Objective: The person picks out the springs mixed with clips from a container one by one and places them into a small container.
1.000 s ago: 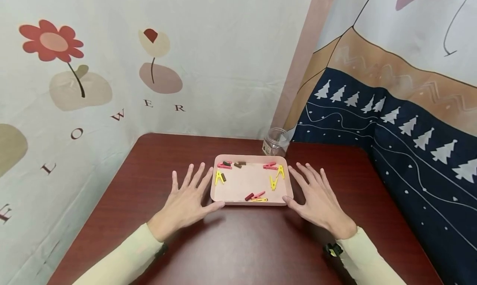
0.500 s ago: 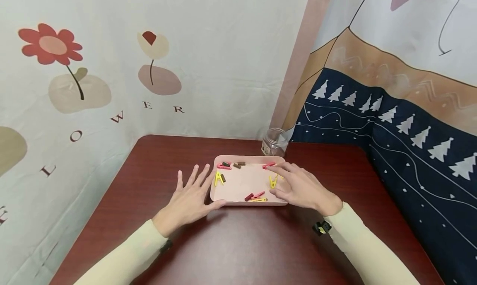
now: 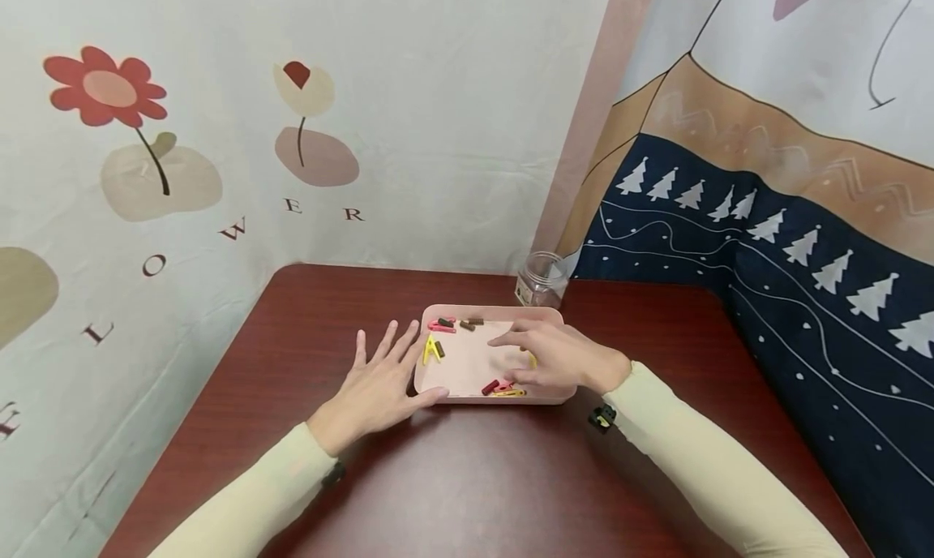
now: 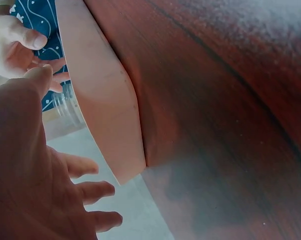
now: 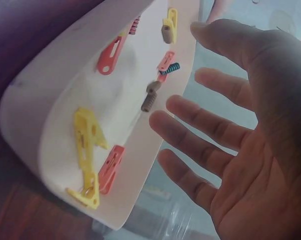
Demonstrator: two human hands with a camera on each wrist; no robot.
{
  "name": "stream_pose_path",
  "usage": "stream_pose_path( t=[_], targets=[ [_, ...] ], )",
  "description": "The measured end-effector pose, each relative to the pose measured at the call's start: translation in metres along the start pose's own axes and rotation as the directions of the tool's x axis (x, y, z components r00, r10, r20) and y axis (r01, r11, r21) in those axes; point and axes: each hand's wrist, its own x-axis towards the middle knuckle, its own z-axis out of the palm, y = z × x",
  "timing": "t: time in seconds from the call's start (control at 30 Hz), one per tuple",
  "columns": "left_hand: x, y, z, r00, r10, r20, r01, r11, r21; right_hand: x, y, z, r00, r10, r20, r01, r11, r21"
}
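A shallow pale pink tray (image 3: 470, 363) holds several yellow and red clothespins and small coil springs. My left hand (image 3: 372, 396) spreads its fingers along the tray's left side, its thumb by the near left corner. Over the tray's right half hovers my right hand (image 3: 565, 355), fingers loosely extended and holding nothing. In the right wrist view, a yellow clothespin (image 5: 84, 140) and a red clothespin (image 5: 111, 170) lie at one end. Brown springs (image 5: 149, 102) and a green spring (image 5: 171, 69) lie along the side. The right hand hides some clips in the head view.
Behind the tray, a clear jar (image 3: 541, 282) stands near the back edge of the dark red wooden table (image 3: 467, 477). Printed cloth (image 3: 438, 136) hangs behind the table, and navy cloth (image 3: 773, 298) lines the right side.
My right hand has moved left from beside the tray's right edge to above its contents. My left hand stays spread at the left side, shifted only slightly.
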Motion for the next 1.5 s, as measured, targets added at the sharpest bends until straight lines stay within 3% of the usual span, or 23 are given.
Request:
stream_pose_path(
  t=[0.23, 0.53, 0.8, 1.1, 1.3, 1.5],
  targets=[
    [0.006, 0.001, 0.0, 1.0, 0.014, 0.014, -0.014, 1.0, 0.014, 0.014, -0.004, -0.005, 0.994, -0.095, 0.062, 0.096, 0.995, -0.009],
    [0.011, -0.003, 0.006, 0.999, 0.016, 0.046, -0.018, 0.999, 0.038, 0.028, -0.009, -0.001, 0.981, -0.121, 0.154, 0.117, 0.992, 0.036],
    [0.009, -0.002, 0.008, 0.997, 0.014, 0.074, -0.017, 0.999, 0.043, 0.043, -0.013, 0.005, 0.948, -0.167, 0.27, 0.155, 0.986, 0.065],
    [0.007, -0.002, 0.008, 0.997, 0.006, 0.076, -0.01, 0.999, 0.051, 0.064, -0.015, 0.02, 0.919, -0.209, 0.335, 0.186, 0.977, 0.101],
    [0.007, -0.002, 0.008, 0.997, 0.012, 0.072, -0.015, 0.999, 0.048, 0.069, -0.016, 0.027, 0.917, -0.207, 0.34, 0.183, 0.978, 0.101],
    [0.008, -0.002, 0.006, 0.997, 0.006, 0.076, -0.01, 0.999, 0.049, 0.071, -0.018, 0.025, 0.931, -0.167, 0.325, 0.145, 0.985, 0.088]
  ],
)
